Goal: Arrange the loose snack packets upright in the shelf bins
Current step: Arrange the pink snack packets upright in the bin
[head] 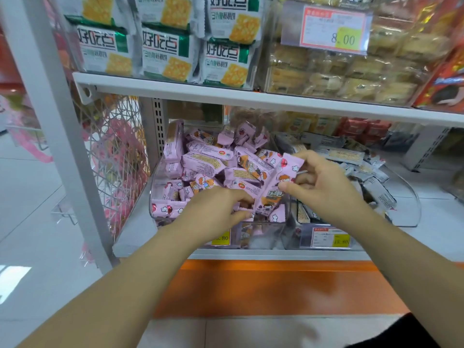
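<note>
Upper shelf [251, 99]: green/white cracker packs [163, 54] at L, clear-wrapped pastries [339, 76] at R w/ price tag [326, 28] reading 8.00. Wire mesh panel [125, 116] on L side, pink items [118, 131] behind it. Orange base strip [276, 285] below; white floor tiles [30, 197].

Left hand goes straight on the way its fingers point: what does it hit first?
Likely the pink packet held by the right hand, just ahead of the left hand; depth unclear.

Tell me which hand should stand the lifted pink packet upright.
Right. The right hand pinches that pink packet above the clear bin; the left hand is down among loose packets.
</note>
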Demonstrator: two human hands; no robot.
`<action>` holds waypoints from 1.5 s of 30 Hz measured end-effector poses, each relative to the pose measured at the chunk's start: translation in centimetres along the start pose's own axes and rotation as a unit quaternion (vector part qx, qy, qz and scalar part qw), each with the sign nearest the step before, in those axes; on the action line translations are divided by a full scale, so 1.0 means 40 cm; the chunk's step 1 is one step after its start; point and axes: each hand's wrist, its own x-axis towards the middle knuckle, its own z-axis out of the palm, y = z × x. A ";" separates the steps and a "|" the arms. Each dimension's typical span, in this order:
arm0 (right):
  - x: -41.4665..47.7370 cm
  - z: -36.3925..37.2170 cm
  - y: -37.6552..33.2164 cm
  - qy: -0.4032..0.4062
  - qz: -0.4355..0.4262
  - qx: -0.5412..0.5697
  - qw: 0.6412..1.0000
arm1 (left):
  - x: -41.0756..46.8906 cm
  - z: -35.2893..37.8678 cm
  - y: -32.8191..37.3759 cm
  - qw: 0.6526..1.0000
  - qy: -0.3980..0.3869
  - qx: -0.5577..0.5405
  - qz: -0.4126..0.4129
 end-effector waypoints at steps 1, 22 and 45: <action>0.002 0.006 0.006 -0.013 0.001 -0.011 1.000 | 0.001 0.001 0.002 0.999 0.004 0.033 0.003; 0.051 0.061 0.023 -0.221 -0.097 -0.439 0.866 | 0.001 0.002 0.004 0.997 0.015 0.073 0.006; 0.016 0.009 0.038 -0.174 -0.111 -0.512 0.834 | 0.016 0.025 0.026 0.999 0.033 0.033 0.025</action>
